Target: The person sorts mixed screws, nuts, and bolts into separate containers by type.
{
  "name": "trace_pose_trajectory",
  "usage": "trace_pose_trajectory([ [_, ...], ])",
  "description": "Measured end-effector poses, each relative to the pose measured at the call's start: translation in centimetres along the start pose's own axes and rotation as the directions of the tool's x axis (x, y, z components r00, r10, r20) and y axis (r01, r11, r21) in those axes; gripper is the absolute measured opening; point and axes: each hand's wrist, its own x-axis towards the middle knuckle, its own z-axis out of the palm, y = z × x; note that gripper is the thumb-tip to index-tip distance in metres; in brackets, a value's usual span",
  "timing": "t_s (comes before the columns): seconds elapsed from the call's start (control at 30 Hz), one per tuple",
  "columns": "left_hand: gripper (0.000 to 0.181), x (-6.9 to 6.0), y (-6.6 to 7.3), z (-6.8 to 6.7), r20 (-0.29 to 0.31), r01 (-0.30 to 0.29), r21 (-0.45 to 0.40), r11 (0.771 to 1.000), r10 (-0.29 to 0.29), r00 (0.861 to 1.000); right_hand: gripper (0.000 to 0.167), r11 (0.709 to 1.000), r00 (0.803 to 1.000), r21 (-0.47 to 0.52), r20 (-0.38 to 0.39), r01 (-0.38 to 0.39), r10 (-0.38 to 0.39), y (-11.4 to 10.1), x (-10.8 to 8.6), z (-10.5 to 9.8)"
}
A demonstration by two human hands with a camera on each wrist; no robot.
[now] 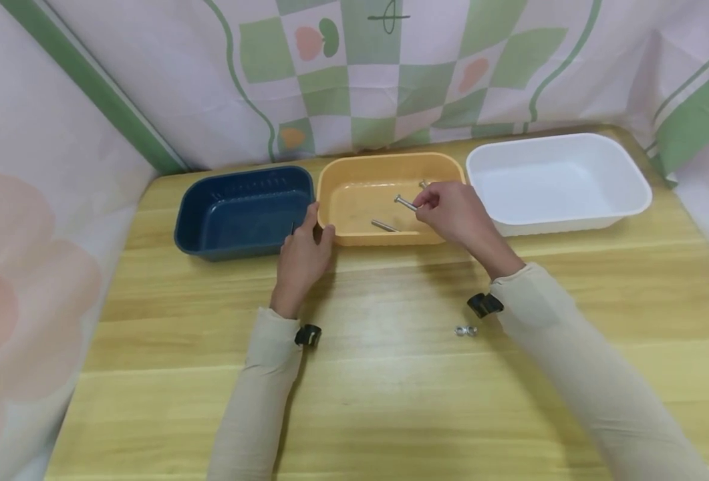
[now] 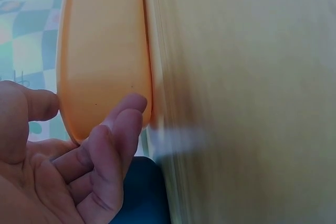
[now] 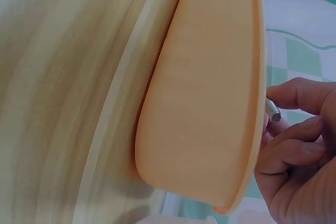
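Note:
My right hand [image 1: 455, 212] pinches a silver bolt [image 1: 405, 202] by thumb and fingertips above the yellow bin [image 1: 399, 238]. In the right wrist view, the bolt's threaded end [image 3: 273, 111] shows just beyond the bin's rim. Inside that bin lies another bolt [image 1: 384, 226], and the head of a further bolt [image 1: 423, 184] shows beside my right fingers. My left hand [image 1: 305, 259] is at the near corner where the yellow and blue bins meet, fingers loosely bent and holding nothing. A small dark thin shape by its fingers is too unclear to name.
The dark blue bin [image 1: 240, 252] stands left of the yellow one, the white bin [image 1: 561, 224] to its right. Small metal nuts [image 1: 466, 331] lie on the wooden table [image 1: 384, 394] near my right wrist. A patterned cloth [image 1: 372, 87] hangs behind the bins.

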Motion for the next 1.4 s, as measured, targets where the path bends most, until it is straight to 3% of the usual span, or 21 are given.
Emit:
trace_pose_trajectory([
  [0.3,0.058,0.0,0.1,0.2,-0.007,0.006,0.001,1.0,-0.006,1.0,0.021,0.999,0.998,-0.002,0.041,-0.048,0.048,0.7,1.1,0.3],
  [0.7,0.06,0.1,0.1,0.3,0.015,0.012,0.025,1.0,-0.013,1.0,0.022,0.999,0.999,0.035,-0.03,-0.019,0.02,1.3,1.5,0.9],
  [1.1,0.06,0.0,0.3,-0.1,-0.001,0.009,0.055,0.998,-0.009,1.0,0.02,0.993,0.99,0.085,-0.123,0.077,-0.066,1.6,1.1,1.1],
  [1.27,0.062,-0.2,0.2,-0.5,0.019,-0.011,0.018,1.0,0.011,1.0,0.022,0.992,0.989,0.091,-0.131,0.085,-0.072,2.0,0.5,0.9],
  [1.4,0.062,-0.5,0.1,-0.8,0.009,-0.074,-0.018,0.997,0.074,0.997,0.025,0.987,0.981,0.088,-0.155,0.133,-0.118,2.2,-0.1,0.7],
])
